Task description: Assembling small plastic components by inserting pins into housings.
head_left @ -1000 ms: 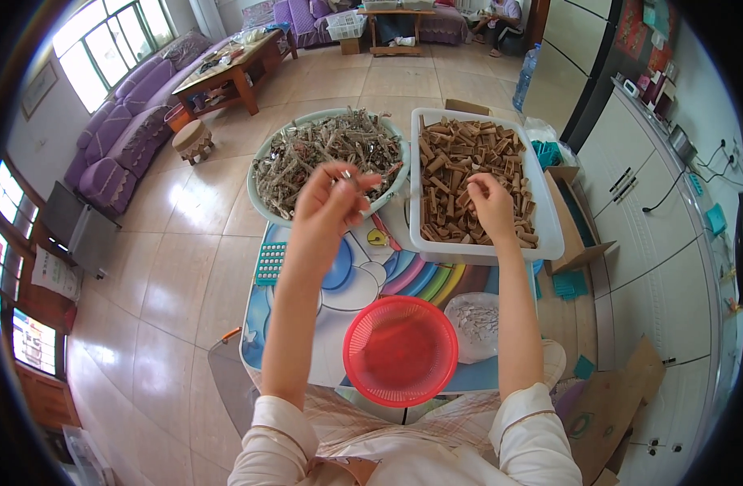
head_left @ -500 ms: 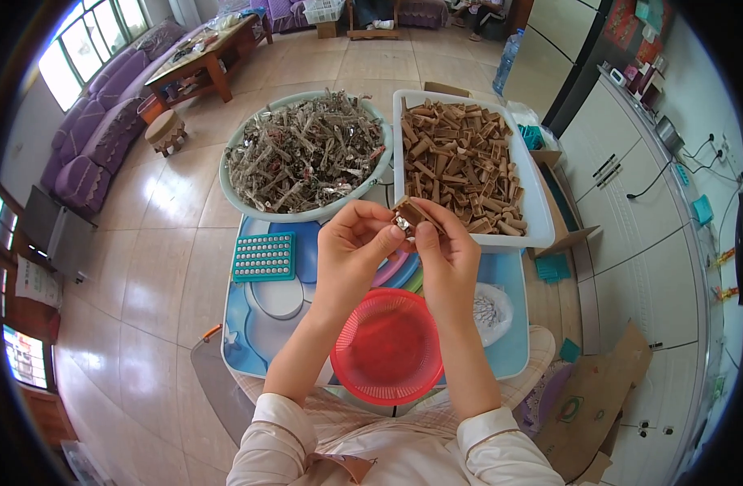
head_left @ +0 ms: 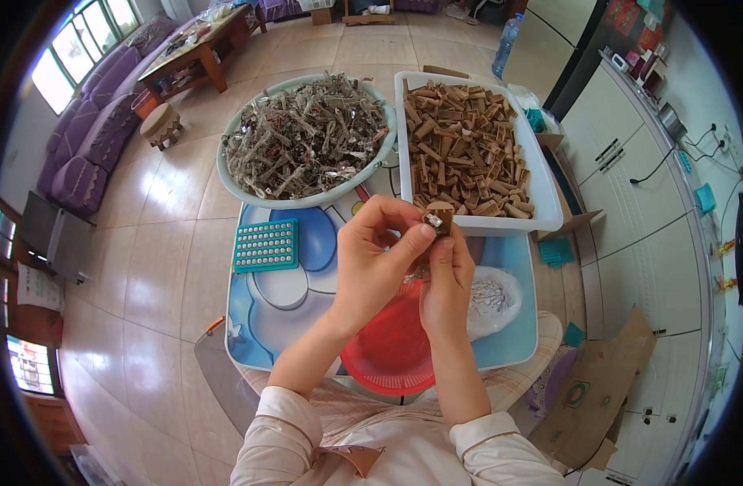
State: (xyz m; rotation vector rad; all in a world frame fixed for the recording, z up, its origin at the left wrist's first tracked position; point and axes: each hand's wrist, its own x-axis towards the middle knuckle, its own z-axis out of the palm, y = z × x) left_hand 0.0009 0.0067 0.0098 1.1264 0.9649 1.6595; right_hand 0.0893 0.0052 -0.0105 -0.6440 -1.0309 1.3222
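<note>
Above the middle of the small table, my hands meet over a small brown plastic casing. My right hand is closed round it, with the thumb along its near side. My left hand pinches at its open end, where a small shiny metal piece shows. How far that piece sits inside the casing is hidden by the fingers. Below my wrists stands a red plastic basket, partly covered by my arms. To its right lies a clear plastic bag of small silvery parts.
A pale green basin heaped with clear and metallic strips stands at the far left. Beside it, a white tub holds many brown casings. A teal tray with rows of round pieces sits on the patterned table. Flattened cardboard leans right.
Both hands have shifted slightly right with the brown casing, which now stands more upright. The view has also moved a little, and more of the plastic bag shows.
</note>
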